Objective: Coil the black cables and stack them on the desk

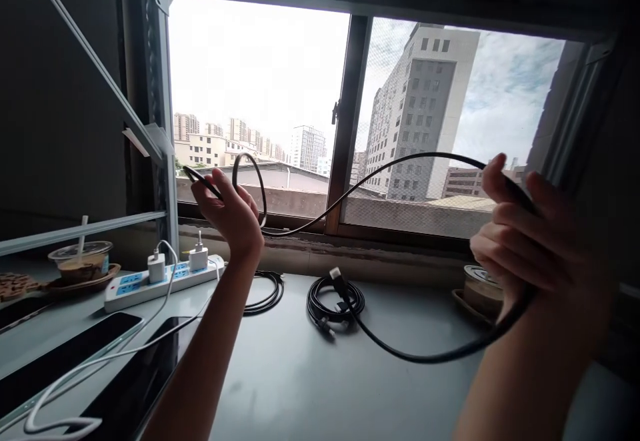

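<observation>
A black cable (373,176) stretches in the air between my two hands, in front of the window. My left hand (227,211) is raised and closed around one part of it, with a loose loop standing above the fingers. On the right, my right hand (520,234) grips the cable too, its fingers curled and slightly blurred. From below that hand the cable sags and curves up to a connector plug (339,280) hanging in front of the table. Behind the plug, a coiled black cable (320,301) lies on the table, and another coil (267,298) rests partly behind my left forearm.
A power strip (165,288) with two white chargers stands at the left. White charging cords (115,354) run past a phone (70,354) and a dark flat screen (145,374). A cup with a straw (83,261) sits at far left, a lidded cup (481,288) at right. A metal frame (167,128) borders the window.
</observation>
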Tool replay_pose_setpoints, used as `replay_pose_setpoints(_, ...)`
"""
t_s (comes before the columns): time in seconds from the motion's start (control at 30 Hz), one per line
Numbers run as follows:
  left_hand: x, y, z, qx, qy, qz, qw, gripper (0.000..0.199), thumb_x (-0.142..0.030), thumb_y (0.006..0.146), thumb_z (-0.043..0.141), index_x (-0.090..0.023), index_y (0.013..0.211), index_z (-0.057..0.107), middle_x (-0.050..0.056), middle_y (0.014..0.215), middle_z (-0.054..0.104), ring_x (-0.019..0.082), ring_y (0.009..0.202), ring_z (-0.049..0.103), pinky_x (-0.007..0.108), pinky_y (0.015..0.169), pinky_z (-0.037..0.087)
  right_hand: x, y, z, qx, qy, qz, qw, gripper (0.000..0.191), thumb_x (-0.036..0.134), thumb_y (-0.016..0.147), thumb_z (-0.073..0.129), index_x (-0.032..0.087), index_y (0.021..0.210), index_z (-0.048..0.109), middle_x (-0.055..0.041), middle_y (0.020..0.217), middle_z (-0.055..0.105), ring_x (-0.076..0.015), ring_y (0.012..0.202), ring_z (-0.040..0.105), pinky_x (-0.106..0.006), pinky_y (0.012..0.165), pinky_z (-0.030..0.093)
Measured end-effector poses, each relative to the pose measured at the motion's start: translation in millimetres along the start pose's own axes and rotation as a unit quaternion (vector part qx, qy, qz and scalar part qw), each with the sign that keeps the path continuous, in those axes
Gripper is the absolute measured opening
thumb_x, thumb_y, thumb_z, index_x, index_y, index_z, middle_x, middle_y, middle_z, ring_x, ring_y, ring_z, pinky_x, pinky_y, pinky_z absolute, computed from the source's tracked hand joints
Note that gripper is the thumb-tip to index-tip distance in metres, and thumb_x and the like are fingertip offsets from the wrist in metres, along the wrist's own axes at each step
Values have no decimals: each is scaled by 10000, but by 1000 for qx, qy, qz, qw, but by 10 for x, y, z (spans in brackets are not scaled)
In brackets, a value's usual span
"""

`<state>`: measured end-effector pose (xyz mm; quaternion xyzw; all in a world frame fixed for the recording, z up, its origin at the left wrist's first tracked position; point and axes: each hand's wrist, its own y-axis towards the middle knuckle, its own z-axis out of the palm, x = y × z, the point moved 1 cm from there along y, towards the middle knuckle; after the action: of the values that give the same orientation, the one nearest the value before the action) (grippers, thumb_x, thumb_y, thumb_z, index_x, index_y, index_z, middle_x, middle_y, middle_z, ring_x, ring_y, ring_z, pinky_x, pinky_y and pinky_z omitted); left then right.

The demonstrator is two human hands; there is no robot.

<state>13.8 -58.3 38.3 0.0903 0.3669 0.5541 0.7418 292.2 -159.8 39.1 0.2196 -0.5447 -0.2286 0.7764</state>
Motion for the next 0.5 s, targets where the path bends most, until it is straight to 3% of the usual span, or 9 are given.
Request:
replay_pose_setpoints(0.1,1,53,-29,54,6,-24,998,211,-263,914,389,-238,732,285,-115,442,247,52,285,221,186,277,141,60,-111,-25,-5,-28,-18,999,297,471,860,448,309,1014,643,139,313,47,-38,213,-103,-149,212,-84)
replay_pose_setpoints(0.27,-29,93,-86,142,90,31,985,255,-390,888,447,-233,723,335,-113,387,338,68,238,259,198,236,193,99,-232,167,-64,-121,-63,989,187,422,752,646,274,851,701,100,284,241,-40,219,125,-183,223,82)
replay_pose_setpoints(0.5,-145,35,-57,199,156,17,967,281,-395,887,399,-214,672,408,-82,337,375,76,215,276,198,244,206,46,-115,331,-99,-153,-136,974,148,323,763,628,231,843,712,104,277,252,-28,215,165,-161,236,119)
